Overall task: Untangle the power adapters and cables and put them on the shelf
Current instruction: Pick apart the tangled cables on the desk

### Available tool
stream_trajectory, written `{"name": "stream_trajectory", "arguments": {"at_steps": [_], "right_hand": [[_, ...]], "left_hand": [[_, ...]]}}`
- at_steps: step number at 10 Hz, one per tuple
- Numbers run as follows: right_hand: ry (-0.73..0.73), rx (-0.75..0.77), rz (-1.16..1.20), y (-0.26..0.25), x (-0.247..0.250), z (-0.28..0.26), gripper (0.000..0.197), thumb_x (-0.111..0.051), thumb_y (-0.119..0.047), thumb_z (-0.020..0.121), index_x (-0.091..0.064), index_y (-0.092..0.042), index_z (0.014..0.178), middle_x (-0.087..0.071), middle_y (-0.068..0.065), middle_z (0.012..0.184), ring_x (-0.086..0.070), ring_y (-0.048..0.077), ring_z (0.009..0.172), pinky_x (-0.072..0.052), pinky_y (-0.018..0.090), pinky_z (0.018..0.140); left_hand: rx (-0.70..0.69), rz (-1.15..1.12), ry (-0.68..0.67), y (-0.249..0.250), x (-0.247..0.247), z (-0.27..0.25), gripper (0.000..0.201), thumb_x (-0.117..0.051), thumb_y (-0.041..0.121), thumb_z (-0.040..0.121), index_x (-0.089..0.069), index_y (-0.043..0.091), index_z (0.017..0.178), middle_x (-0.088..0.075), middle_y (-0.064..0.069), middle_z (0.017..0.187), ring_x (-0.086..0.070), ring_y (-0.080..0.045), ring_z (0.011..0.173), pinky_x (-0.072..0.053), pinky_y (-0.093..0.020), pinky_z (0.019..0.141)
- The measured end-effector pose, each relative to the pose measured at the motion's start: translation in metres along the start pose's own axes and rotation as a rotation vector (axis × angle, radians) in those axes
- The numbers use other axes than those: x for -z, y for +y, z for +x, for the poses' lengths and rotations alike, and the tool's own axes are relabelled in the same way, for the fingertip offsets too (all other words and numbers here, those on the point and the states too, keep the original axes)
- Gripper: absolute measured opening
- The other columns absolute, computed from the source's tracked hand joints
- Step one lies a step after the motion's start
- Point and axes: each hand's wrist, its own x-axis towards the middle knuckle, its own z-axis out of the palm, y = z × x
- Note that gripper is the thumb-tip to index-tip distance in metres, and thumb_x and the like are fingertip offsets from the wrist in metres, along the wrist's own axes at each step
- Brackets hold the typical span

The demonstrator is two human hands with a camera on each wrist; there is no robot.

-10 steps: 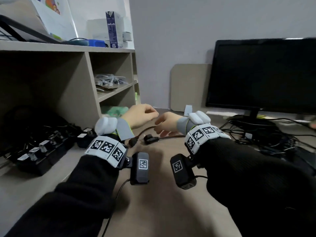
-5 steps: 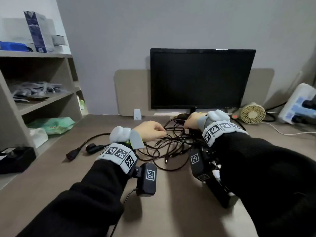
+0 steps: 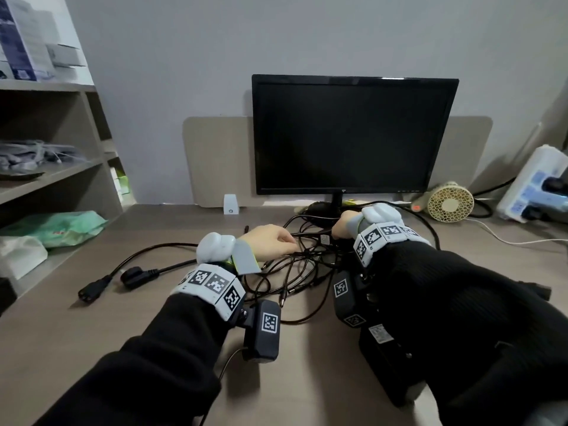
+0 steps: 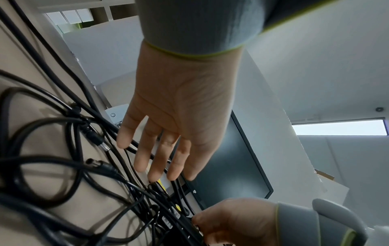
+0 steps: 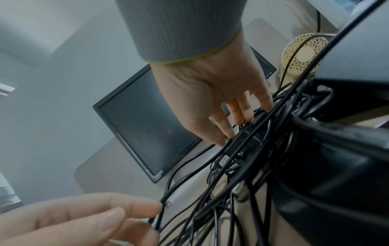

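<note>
Fingers (image 4: 160,159) of our left hand (image 3: 270,242) straight, spread, tips over cables (image 3: 295,265), gripping nothing. Our right hand (image 3: 342,227) reaches down into same tangle, fingertips (image 5: 223,134) on black adapter (image 5: 242,149) among cords; whether they pinch it, we cannot tell. Tangle lies mid-desk (image 3: 153,318) before monitor (image 3: 350,133). One cable with plugs (image 3: 116,281) stretched left, apart from tangle. Shelf (image 3: 52,173) at far left. Fan (image 3: 450,202) right of monitor.
</note>
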Motion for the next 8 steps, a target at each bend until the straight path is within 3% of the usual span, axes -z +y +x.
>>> {"name": "stream_trajectory", "arguments": {"at_steps": [1, 2, 3, 4, 5, 6, 7, 8], "right_hand": [[-0.028, 0.038, -0.056, 0.000, -0.001, 0.004, 0.036, -0.046, -0.012, 0.097, -0.050, 0.004, 0.130, -0.055, 0.013, 0.105, -0.044, 0.023, 0.098, -0.032, 0.027, 0.079], [-0.057, 0.068, -0.127, -0.008, 0.000, -0.008, 0.023, -0.046, -0.016, 0.098, -0.054, -0.010, 0.119, -0.042, 0.010, 0.100, -0.043, 0.024, 0.097, -0.030, 0.029, 0.078], [-0.075, 0.043, -0.055, -0.010, -0.006, 0.004, 0.011, -0.045, -0.006, 0.097, -0.047, -0.004, 0.087, -0.038, 0.017, 0.098, -0.039, 0.024, 0.079, -0.035, 0.020, 0.056], [-0.085, 0.021, -0.137, -0.021, -0.004, -0.005, 0.028, -0.048, -0.009, 0.096, -0.041, -0.010, 0.069, -0.042, 0.015, 0.088, -0.040, 0.025, 0.078, -0.034, 0.021, 0.056], [-0.093, 0.030, -0.170, -0.021, -0.008, 0.005, 0.034, -0.057, -0.019, 0.092, -0.038, -0.017, 0.063, -0.047, 0.007, 0.087, -0.042, 0.022, 0.089, -0.037, 0.030, 0.077], [-0.116, 0.035, -0.080, -0.031, -0.007, 0.004, 0.011, -0.068, -0.017, 0.073, -0.060, -0.010, 0.073, -0.059, 0.006, 0.082, -0.056, 0.021, 0.072, -0.047, 0.030, 0.068], [-0.279, 0.116, 0.064, -0.040, -0.012, -0.001, 0.018, -0.065, -0.009, 0.075, -0.059, -0.010, 0.092, -0.058, 0.008, 0.083, -0.056, 0.021, 0.071, -0.050, 0.026, 0.055], [-0.403, 0.163, 0.284, -0.046, -0.019, -0.012, 0.018, -0.060, -0.001, 0.085, -0.053, -0.009, 0.098, -0.053, 0.005, 0.083, -0.055, 0.018, 0.071, -0.052, 0.020, 0.044]], "left_hand": [[0.015, -0.087, -0.025, -0.003, 0.001, 0.002, 0.030, -0.050, 0.040, 0.092, -0.059, 0.029, 0.117, -0.063, 0.009, 0.112, -0.064, -0.012, 0.096, -0.051, -0.027, 0.076], [-0.030, -0.149, -0.004, 0.000, 0.001, -0.001, 0.027, -0.049, 0.038, 0.093, -0.058, 0.029, 0.116, -0.062, 0.011, 0.108, -0.066, -0.012, 0.095, -0.047, -0.023, 0.069], [-0.056, -0.182, 0.033, -0.004, 0.002, -0.004, 0.028, -0.049, 0.036, 0.094, -0.059, 0.027, 0.118, -0.063, 0.010, 0.109, -0.067, -0.013, 0.094, -0.050, -0.025, 0.079], [-0.063, -0.203, 0.069, -0.011, 0.001, -0.006, 0.027, -0.050, 0.034, 0.093, -0.060, 0.026, 0.117, -0.063, 0.011, 0.103, -0.067, -0.013, 0.093, -0.050, -0.032, 0.093], [-0.058, -0.180, 0.074, -0.015, 0.000, -0.005, 0.026, -0.050, 0.035, 0.093, -0.061, 0.026, 0.115, -0.065, 0.010, 0.104, -0.066, -0.012, 0.091, -0.049, -0.031, 0.092], [-0.058, -0.155, 0.060, -0.015, 0.000, -0.005, 0.027, -0.051, 0.035, 0.092, -0.061, 0.028, 0.116, -0.064, 0.007, 0.111, -0.064, -0.011, 0.095, -0.047, -0.031, 0.096], [-0.060, -0.162, 0.103, -0.015, 0.001, -0.006, 0.027, -0.052, 0.031, 0.092, -0.063, 0.025, 0.116, -0.063, 0.007, 0.115, -0.056, -0.009, 0.105, -0.046, -0.027, 0.093], [-0.048, -0.161, 0.174, -0.022, 0.008, -0.007, 0.020, -0.054, 0.026, 0.090, -0.065, 0.025, 0.107, -0.063, 0.008, 0.107, -0.056, -0.010, 0.103, -0.045, -0.025, 0.089]]}}
